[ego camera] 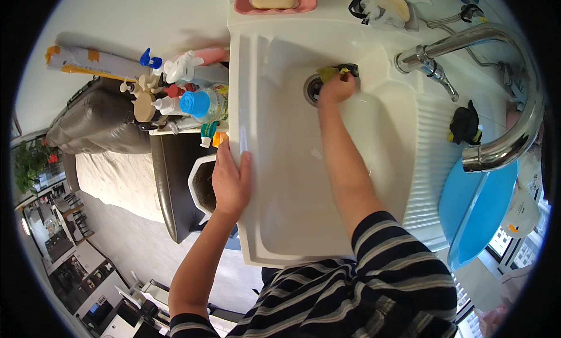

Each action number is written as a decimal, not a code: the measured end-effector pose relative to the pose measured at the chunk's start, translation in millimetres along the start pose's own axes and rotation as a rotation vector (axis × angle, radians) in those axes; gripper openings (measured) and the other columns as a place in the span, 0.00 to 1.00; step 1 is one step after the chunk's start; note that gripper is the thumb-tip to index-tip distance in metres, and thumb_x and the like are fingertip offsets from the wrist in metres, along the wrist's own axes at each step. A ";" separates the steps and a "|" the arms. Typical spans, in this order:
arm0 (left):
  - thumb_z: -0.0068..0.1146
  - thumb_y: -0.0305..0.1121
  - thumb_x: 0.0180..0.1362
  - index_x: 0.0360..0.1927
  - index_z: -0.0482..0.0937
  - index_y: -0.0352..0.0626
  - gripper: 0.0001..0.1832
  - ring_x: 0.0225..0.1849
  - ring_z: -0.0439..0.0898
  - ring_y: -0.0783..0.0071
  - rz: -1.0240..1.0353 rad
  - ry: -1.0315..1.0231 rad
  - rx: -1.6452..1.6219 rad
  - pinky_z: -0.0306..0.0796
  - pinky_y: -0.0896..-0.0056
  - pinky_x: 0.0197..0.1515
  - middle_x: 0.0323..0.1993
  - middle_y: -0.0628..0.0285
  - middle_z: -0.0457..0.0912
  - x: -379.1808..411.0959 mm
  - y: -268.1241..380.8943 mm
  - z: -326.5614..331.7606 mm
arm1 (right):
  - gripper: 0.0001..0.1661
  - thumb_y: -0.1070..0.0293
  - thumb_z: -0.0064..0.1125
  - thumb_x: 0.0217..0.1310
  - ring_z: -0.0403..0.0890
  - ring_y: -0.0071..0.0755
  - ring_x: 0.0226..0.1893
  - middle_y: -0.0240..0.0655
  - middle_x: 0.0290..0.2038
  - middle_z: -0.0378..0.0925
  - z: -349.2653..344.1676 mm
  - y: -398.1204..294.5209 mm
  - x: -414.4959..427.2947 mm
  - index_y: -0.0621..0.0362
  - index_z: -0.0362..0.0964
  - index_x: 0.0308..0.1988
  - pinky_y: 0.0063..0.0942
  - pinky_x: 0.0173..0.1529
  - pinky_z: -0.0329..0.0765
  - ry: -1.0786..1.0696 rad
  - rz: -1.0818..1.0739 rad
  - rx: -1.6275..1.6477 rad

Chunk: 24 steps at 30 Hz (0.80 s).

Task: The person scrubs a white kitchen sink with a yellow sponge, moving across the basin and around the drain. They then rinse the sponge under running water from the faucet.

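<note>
My right hand [338, 89] reaches down to the far part of a white laundry sink [298, 193]. Its fingers grip a small black-and-yellow cloth item [326, 73], perhaps a sock, against the basin floor. Just left of that hand is the round drain [312, 91], partly covered by the hand and the cloth. My left hand [231, 180] rests on the sink's left rim, fingers apart, holding nothing. On the ribbed washboard [427, 162] at the right lies a second crumpled black-and-yellow cloth item [465, 123].
A chrome faucet [521, 132] arches over the right side, above a blue plastic basin [477, 206]. Several bottles [204, 103] crowd a shelf left of the sink. Soap sits in a pink dish [274, 0] on the back ledge. Below my left hand stands a white bin [195, 180].
</note>
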<state>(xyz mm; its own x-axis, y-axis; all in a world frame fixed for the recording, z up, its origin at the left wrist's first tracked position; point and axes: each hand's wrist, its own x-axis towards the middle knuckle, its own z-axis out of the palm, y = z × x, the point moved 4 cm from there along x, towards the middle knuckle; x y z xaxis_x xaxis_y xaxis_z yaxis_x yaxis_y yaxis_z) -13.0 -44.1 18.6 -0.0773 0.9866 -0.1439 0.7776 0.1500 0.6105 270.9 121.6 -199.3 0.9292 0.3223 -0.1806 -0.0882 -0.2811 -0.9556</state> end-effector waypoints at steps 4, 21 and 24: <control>0.50 0.43 0.74 0.67 0.66 0.34 0.27 0.52 0.81 0.41 -0.007 -0.018 0.008 0.74 0.51 0.56 0.52 0.39 0.81 2.4 -0.9 5.1 | 0.13 0.77 0.61 0.61 0.85 0.57 0.46 0.53 0.45 0.84 44.9 9.5 -69.8 0.68 0.79 0.46 0.44 0.48 0.80 -0.111 0.085 -0.250; 0.55 0.40 0.70 0.64 0.68 0.34 0.25 0.54 0.79 0.38 0.118 0.078 -0.012 0.75 0.46 0.53 0.52 0.39 0.79 1.2 -4.8 0.0 | 0.20 0.72 0.63 0.55 0.84 0.50 0.49 0.45 0.47 0.85 -110.1 39.5 -59.3 0.57 0.82 0.50 0.42 0.51 0.81 -1.321 -0.537 -0.924; 0.56 0.39 0.69 0.64 0.68 0.34 0.26 0.54 0.79 0.38 0.144 0.107 -0.015 0.75 0.45 0.53 0.52 0.39 0.79 1.7 -7.7 3.8 | 0.26 0.70 0.67 0.53 0.87 0.39 0.42 0.42 0.42 0.86 -125.5 12.5 -2.2 0.57 0.81 0.55 0.35 0.48 0.82 -1.138 -0.252 -0.824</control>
<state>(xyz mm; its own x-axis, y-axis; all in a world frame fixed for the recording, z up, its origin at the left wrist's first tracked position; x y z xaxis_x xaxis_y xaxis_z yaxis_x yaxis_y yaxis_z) -16.8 -43.8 10.7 -0.0322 0.9991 0.0290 0.7759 0.0067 0.6308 312.8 4.0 -181.6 0.0640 0.8685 -0.4915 0.6298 -0.4172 -0.6552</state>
